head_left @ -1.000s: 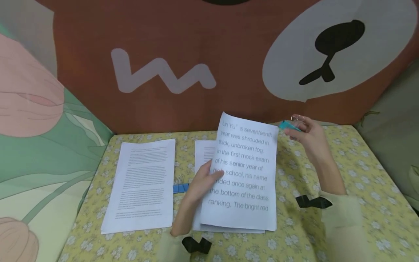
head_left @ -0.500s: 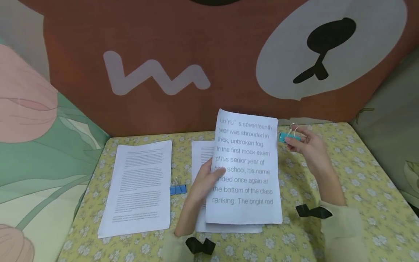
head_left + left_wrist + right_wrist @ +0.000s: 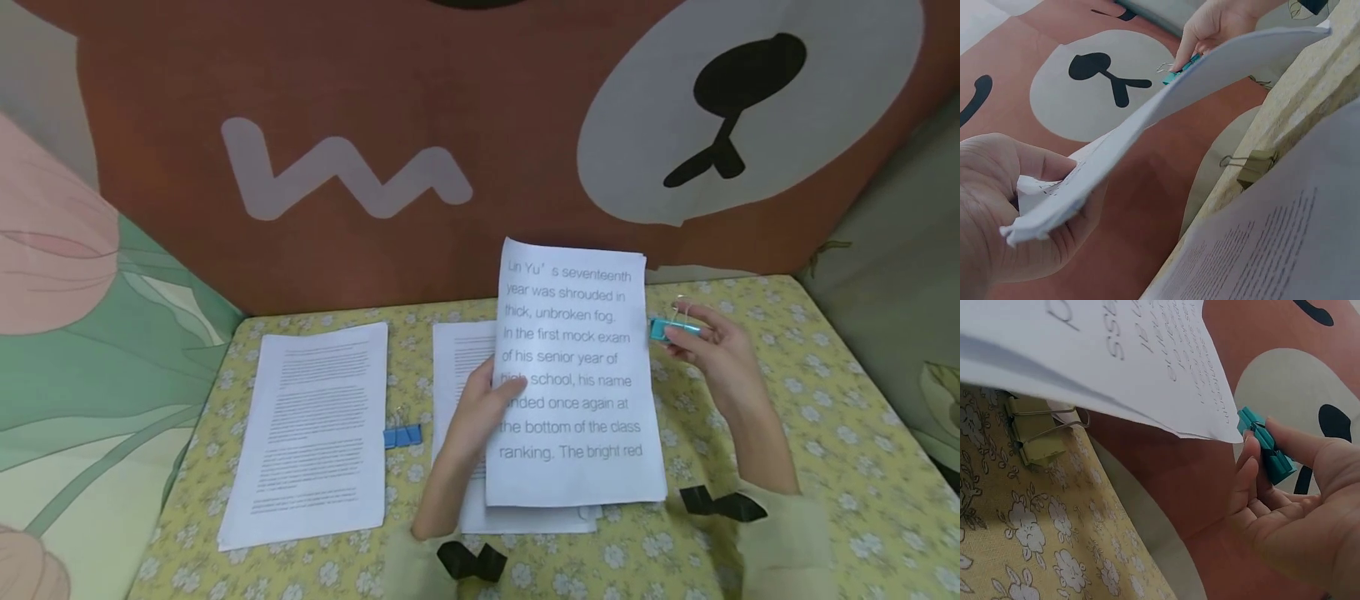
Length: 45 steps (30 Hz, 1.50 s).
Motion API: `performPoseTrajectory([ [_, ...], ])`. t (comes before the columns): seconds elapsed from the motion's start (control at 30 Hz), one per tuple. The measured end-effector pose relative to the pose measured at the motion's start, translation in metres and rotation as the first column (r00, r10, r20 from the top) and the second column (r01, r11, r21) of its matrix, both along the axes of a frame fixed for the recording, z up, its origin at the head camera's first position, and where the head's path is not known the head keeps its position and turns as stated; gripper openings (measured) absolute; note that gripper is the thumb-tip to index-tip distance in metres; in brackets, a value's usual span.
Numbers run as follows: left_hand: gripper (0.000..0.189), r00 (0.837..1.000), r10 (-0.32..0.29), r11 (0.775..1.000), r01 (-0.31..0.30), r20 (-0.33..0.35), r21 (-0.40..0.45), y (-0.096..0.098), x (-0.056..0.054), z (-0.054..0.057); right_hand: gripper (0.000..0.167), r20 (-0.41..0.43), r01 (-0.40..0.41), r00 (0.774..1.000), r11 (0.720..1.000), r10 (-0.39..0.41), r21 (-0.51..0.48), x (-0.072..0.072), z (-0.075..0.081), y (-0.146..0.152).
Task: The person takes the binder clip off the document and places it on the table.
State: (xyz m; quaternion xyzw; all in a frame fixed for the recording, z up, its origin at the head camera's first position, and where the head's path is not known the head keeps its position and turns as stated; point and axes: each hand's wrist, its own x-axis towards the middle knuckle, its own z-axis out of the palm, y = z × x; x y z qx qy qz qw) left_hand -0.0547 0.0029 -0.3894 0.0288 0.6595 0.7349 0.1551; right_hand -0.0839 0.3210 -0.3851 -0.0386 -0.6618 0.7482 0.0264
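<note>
My left hand (image 3: 476, 417) grips a thin stack of large-print sheets (image 3: 573, 375) by its left edge, thumb on the front and fingers behind. The stack is raised over the table and bows in the left wrist view. My right hand (image 3: 723, 358) pinches a teal binder clip (image 3: 662, 329) between thumb and fingers. In the head view the clip lies right at the stack's right edge, near the upper corner, its wire handles pointing up. The right wrist view shows the clip's body (image 3: 1266, 442) close beside the paper's corner.
On the flowered tablecloth (image 3: 847, 467), a small-print stack (image 3: 322, 433) lies at left, a blue binder clip (image 3: 402, 436) beside it. Another small-print stack (image 3: 457, 346) is partly hidden under the raised sheets. A yellow binder clip (image 3: 1035, 431) rests on the cloth. A printed backdrop (image 3: 360, 267) stands behind.
My right hand has lowered and turned the teal clip so its handles point up, close to the stack's edge. The held sheets have shifted slightly right and up in the head view.
</note>
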Motion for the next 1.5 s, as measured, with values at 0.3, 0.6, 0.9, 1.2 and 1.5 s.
performPoseTrajectory([
  [0.3, 0.046, 1.000, -0.008, 0.999, 0.008, -0.008, 0.041, 0.018, -0.002, 0.004, 0.045, -0.049, -0.025, 0.999, 0.997, 0.022, -0.074, 0.005, 0.000, 0.010],
  [0.6, 0.045, 1.000, 0.022, 0.996, -0.024, 0.022, 0.086, 0.038, 0.000, 0.006, 0.050, -0.082, -0.010, 0.997, 0.993, 0.000, -0.115, 0.009, 0.005, 0.017],
  [0.9, 0.045, 0.998, 0.043, 0.994, -0.047, 0.037, 0.102, 0.058, 0.000, 0.003, 0.048, -0.073, 0.029, 0.996, 0.987, -0.041, -0.156, 0.013, 0.007, 0.032],
  [1.2, 0.044, 0.994, 0.078, 0.991, -0.086, 0.077, 0.105, 0.091, -0.008, -0.002, 0.043, -0.084, 0.071, 0.993, 0.986, -0.084, -0.152, 0.024, 0.011, 0.061],
  [1.5, 0.036, 0.984, 0.087, 0.990, -0.104, 0.157, 0.097, 0.132, -0.007, -0.028, 0.044, -0.029, 0.151, 0.988, 0.983, -0.155, -0.104, 0.026, 0.009, 0.072],
])
